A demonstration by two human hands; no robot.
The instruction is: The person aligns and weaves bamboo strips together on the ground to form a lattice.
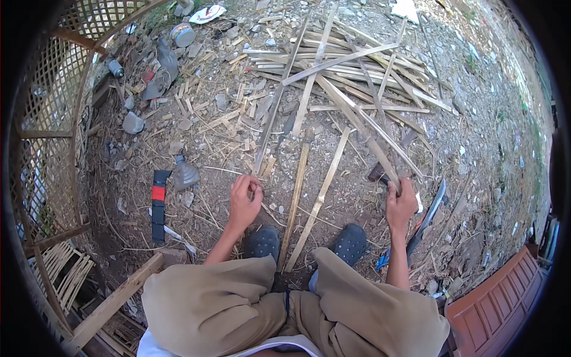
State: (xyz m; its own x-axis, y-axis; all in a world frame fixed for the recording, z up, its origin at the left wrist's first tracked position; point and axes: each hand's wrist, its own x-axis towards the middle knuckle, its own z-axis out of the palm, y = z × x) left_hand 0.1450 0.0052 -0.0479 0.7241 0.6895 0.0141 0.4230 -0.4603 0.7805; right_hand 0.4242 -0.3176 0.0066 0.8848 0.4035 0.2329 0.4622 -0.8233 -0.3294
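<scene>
My right hand [401, 205] is closed around the near end of a long split bamboo strip [363, 132], which slants up and left to a loose pile. My left hand [245, 199] is closed, thumb and fingers curled together. It is just below the near end of a dark bamboo strip [272, 122]; whatever it may hold is too small to make out. Between my feet in dark clogs [349, 244], two bamboo strips [318, 202] lie lengthwise on the ground. A long-bladed knife [429, 213] lies to the right of my right hand.
A heap of bamboo strips [380, 71] covers the far ground. A black piece with a red band [158, 208] and a crushed plastic bottle [186, 174] lie at left. Lattice panel [50, 113] stands far left, wooden beam [113, 303] lower left, brown moulded panel [496, 306] lower right.
</scene>
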